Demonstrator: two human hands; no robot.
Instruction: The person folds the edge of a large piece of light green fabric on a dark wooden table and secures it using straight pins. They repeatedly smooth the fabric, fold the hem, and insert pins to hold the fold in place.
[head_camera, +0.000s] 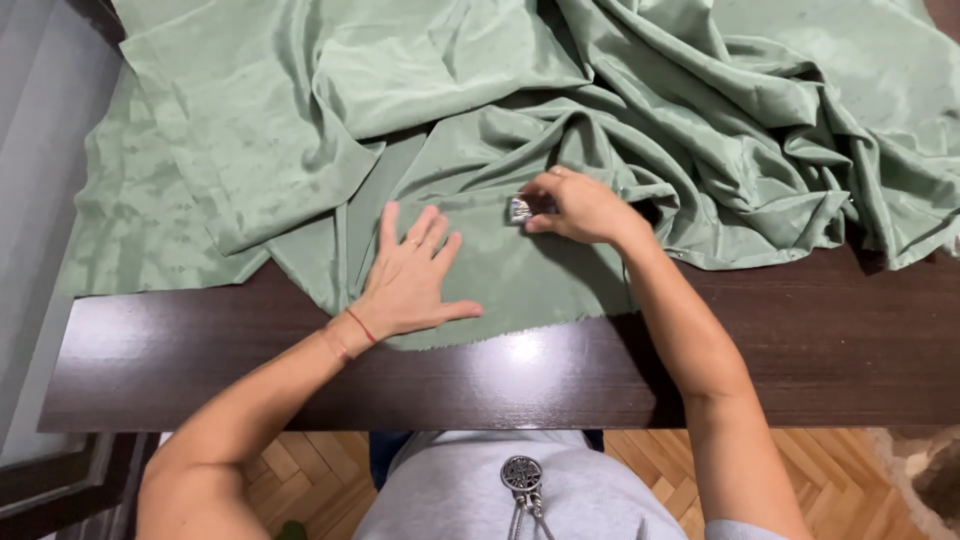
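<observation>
Your left hand (408, 275) lies flat, fingers spread, on the green cloth (480, 130) near the tabletop's (800, 350) front edge; your right hand (580, 207) pinches a small metal object (519, 209).

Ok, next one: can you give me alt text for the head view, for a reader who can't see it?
A person's left hand lies flat, fingers spread, on green fabric on a dark wooden table, while the right hand pinches a small silvery object against the cloth. The fabric lies rumpled in folds to the right; parquet floor shows below.
</observation>
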